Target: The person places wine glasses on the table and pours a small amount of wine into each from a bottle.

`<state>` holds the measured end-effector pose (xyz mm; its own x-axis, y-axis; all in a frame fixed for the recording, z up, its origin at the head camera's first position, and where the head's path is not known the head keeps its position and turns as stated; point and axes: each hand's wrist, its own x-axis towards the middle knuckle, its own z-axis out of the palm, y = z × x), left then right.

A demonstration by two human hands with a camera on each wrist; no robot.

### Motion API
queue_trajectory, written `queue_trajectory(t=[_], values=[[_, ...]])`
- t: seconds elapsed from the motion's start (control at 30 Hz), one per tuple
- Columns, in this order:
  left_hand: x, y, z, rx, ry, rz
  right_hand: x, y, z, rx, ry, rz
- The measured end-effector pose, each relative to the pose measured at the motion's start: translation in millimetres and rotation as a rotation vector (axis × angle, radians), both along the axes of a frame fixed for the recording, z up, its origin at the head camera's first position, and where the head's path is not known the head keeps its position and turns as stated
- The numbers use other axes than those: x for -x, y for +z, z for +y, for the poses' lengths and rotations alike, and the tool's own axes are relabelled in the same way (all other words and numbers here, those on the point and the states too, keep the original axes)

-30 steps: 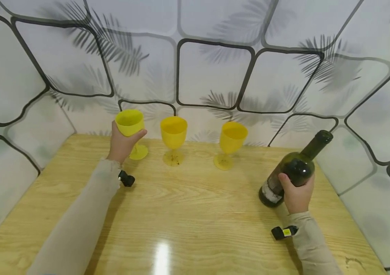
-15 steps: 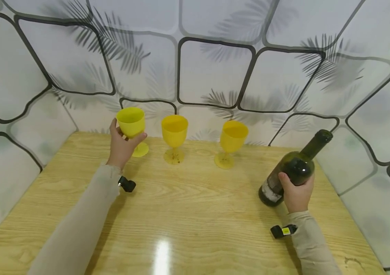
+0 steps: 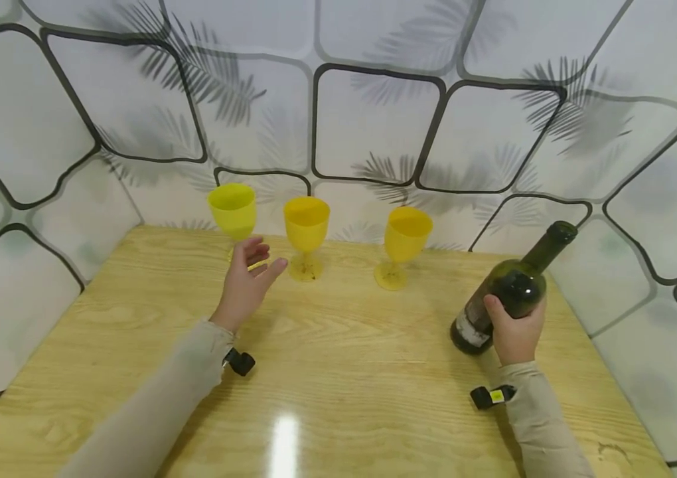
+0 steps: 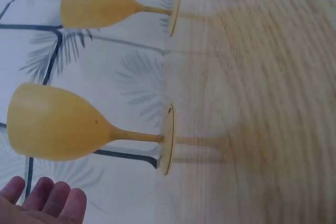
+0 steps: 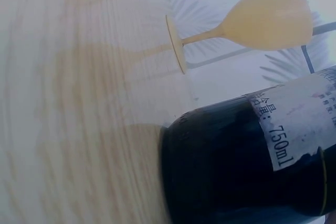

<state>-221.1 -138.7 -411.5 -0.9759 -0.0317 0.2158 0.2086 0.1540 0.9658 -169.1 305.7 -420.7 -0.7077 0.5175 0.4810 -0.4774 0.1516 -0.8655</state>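
Observation:
My left hand [image 3: 244, 285] is off the glasses, fingers loosely bent with a gap to the thumb and nothing between them. Behind it stands a yellow-green goblet [image 3: 233, 211], its stem and foot mostly hidden by the hand. Just right of the hand is an orange-yellow goblet [image 3: 306, 226], large in the left wrist view with my fingertips [image 4: 55, 198] beside its bowl. A third goblet [image 3: 408, 234] stands farther right. My right hand [image 3: 518, 332] grips a dark green wine bottle [image 3: 513, 287] round its body; a worn "750ml" label [image 5: 296, 121] shows in the right wrist view.
The goblets line up along the back of a light wooden table [image 3: 338, 372], close to a patterned wall [image 3: 374, 126]. Walls also flank the table left and right. Small black wrist devices sit at both cuffs.
My left hand has let go of the yellow-green goblet and moved right and toward me, near the middle goblet. The right hand stays on the bottle.

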Motion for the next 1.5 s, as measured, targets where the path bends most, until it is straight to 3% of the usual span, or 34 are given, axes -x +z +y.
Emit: queue_trajectory(t=[0.07, 0.2, 0.37, 0.63, 0.93, 1.1, 1.3, 1.5], values=[[2.4, 1.2, 9.4, 0.033, -0.068, -0.005, -0.9, 0.5, 1.9, 0.001, 0.0, -0.004], [18.2, 3.8, 26.8, 0.028, -0.101, -0.053, -2.0, 0.9, 5.1, -0.013, -0.002, -0.023], [44.1, 4.5, 41.5, -0.011, -0.075, -0.136, -1.9, 1.6, 5.3, -0.026, -0.008, -0.029], [64.9, 8.4, 42.6, -0.038, -0.033, -0.111, 1.3, 1.7, 1.1, -0.032, 0.011, -0.055], [72.1, 7.2, 51.2, -0.052, -0.066, -0.143, -0.1, 2.0, 3.8, -0.059, 0.016, -0.061], [74.8, 4.4, 55.3, -0.015, -0.088, -0.128, -0.7, 2.1, 4.2, -0.075, 0.012, -0.062], [73.1, 2.2, 57.3, 0.038, -0.154, -0.055, -0.5, 1.8, 4.2, -0.075, 0.018, -0.068], [65.0, 1.1, 62.2, 0.017, -0.184, -0.047, -0.7, 1.8, 5.4, -0.085, 0.01, -0.075]])
